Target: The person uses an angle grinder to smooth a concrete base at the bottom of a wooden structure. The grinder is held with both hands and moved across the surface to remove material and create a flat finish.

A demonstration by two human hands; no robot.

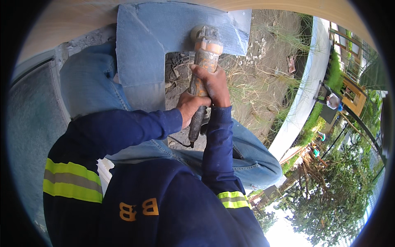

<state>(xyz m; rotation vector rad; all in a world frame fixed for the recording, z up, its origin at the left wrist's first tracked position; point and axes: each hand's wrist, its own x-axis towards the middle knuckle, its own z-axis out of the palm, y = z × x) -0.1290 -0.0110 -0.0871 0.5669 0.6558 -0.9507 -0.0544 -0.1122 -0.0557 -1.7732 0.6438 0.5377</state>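
An angle grinder, orange and worn with a dark rear handle, is gripped in both of my hands. My right hand wraps its body closer to the head, the thumb lying along the casing. Just behind, my left hand closes round the rear part, touching the right. The grinder's head lies over the upper arm of a dusty blue-grey slab with an L-shaped outline. Its disc is mostly hidden, so I cannot tell whether it touches the slab. A thin black cord trails from the handle's end.
My jeans-clad legs are bent on both sides of the tool. Sandy ground with dry grass borders the slab, edged by a pale concrete kerb. A grey panel stands left. A tree and distant people appear at right.
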